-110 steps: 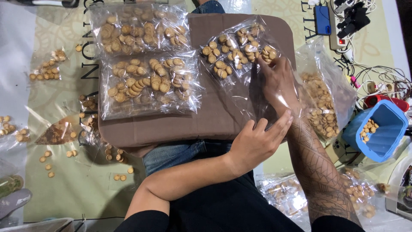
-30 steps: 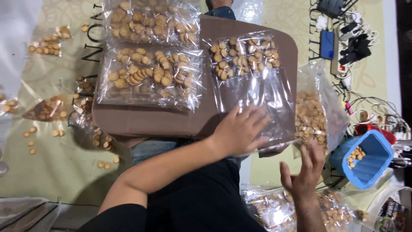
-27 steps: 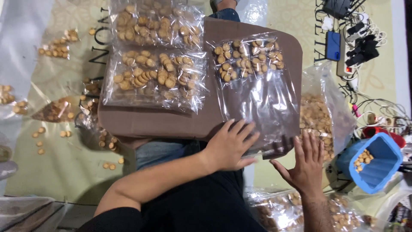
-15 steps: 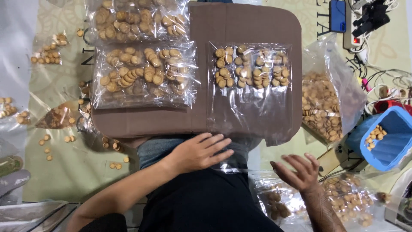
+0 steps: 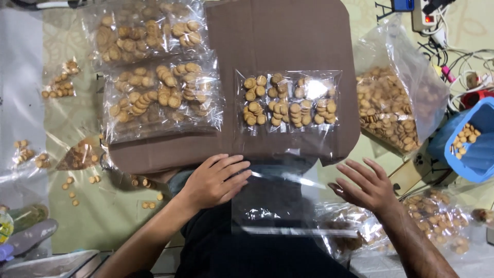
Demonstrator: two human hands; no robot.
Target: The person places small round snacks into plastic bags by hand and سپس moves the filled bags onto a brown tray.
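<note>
The left hand (image 5: 215, 180) lies flat, fingers spread, its fingertips on the near-left edge of a clear bag (image 5: 288, 149). The right hand (image 5: 366, 184) is open too, fingers fanned, hovering just off the bag's right side — it grips nothing, and whether it touches the film I cannot tell. The bag runs from the person's lap up onto a brown board (image 5: 288, 41), with its biscuits (image 5: 288, 100) gathered in small clusters at the far end; the near end is empty and hangs past the board's edge.

The risk, as I judge it: the film is slick and only lightly pinned, so a tug or a tilt of the board could slide the bag lapward and send the biscuits rolling out of their rows.

To the left on the board lie two fuller packs (image 5: 159, 98), close enough to be nudged. A large sack of biscuits (image 5: 396, 103) and a blue tub (image 5: 471, 144) crowd the right, more filled bags (image 5: 437, 221) lie by the right forearm, and loose biscuits (image 5: 72, 188) dot the mat — little room to sweep either hand outward.
</note>
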